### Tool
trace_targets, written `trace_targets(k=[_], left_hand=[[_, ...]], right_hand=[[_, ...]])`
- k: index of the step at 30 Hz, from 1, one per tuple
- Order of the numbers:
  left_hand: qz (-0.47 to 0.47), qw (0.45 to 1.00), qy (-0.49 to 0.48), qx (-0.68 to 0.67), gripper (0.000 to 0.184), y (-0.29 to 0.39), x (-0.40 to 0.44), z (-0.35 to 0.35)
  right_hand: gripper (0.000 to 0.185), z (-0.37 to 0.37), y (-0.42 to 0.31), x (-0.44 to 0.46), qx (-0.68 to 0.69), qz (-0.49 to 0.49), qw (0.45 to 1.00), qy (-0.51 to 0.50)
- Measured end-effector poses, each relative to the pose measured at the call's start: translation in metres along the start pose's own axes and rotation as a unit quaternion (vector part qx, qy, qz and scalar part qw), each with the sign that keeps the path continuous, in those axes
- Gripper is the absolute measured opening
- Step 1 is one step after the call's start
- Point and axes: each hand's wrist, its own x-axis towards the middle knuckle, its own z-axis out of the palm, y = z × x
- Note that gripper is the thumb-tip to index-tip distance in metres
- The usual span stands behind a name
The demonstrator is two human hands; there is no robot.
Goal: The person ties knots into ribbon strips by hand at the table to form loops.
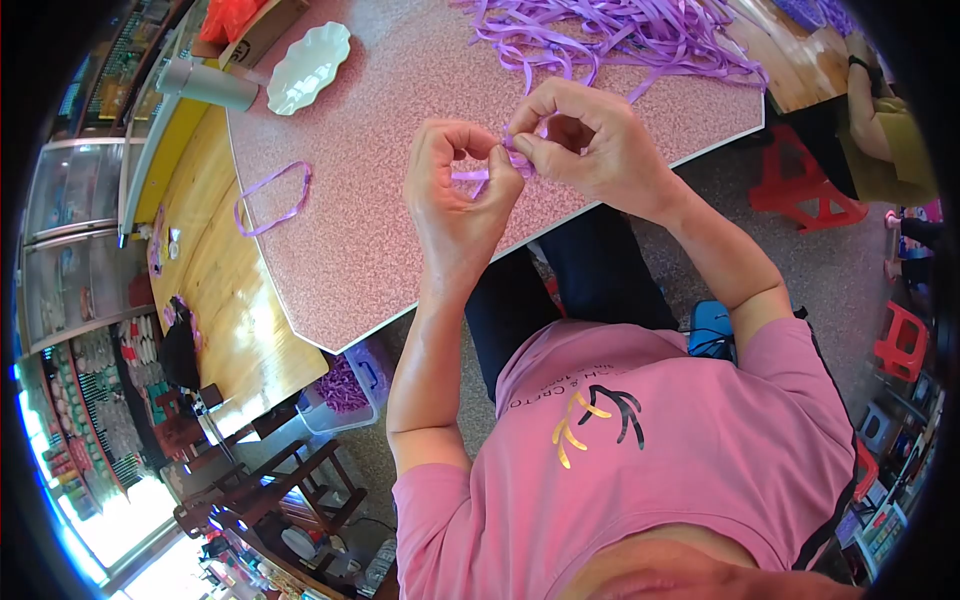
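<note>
In the head view, a narrow purple ribbon (468, 177) is pinched by thumb and curled forefinger of the left hand (455, 195) and right hand (595, 150), held close together over the pink speckled tabletop (365, 235), near heaped purple ribbons (610, 40)

A narrow, glossy purple ribbon (520, 161) is pinched between thumb and fingers of the left hand (462, 190) and the right hand (592, 145), bunched in the small gap where the fingertips nearly meet. A flat length shows through the curl of the left hand, bent at an angle; fingers hide the rest.
</note>
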Motion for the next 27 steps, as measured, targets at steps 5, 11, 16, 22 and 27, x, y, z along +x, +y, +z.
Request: trace_targets(k=[5, 11, 16, 22, 27], left_hand=[[0.074, 0.99, 0.0, 0.117, 0.021, 0.01, 0.002, 0.001], [0.074, 0.991, -0.01, 0.111, 0.021, 0.008, 0.005, 0.0], [0.041, 0.997, -0.041, 0.042, 0.02, 0.002, 0.027, -0.005], [-0.085, 0.991, -0.089, -0.044, 0.012, 0.011, 0.045, -0.011], [-0.154, 0.97, -0.141, -0.127, 0.013, 0.003, 0.054, -0.014]], right_hand=[[0.011, -0.004, -0.001, 0.01, -0.092, -0.124, 0.988, -0.006], [0.012, -0.017, -0.006, 0.023, -0.119, -0.151, 0.979, -0.066], [0.006, -0.033, -0.019, 0.045, -0.159, -0.117, 0.971, -0.138], [0.019, -0.039, -0.018, 0.063, -0.115, -0.131, 0.977, -0.122], [0.02, -0.035, 0.003, 0.063, -0.113, -0.102, 0.984, -0.091]])
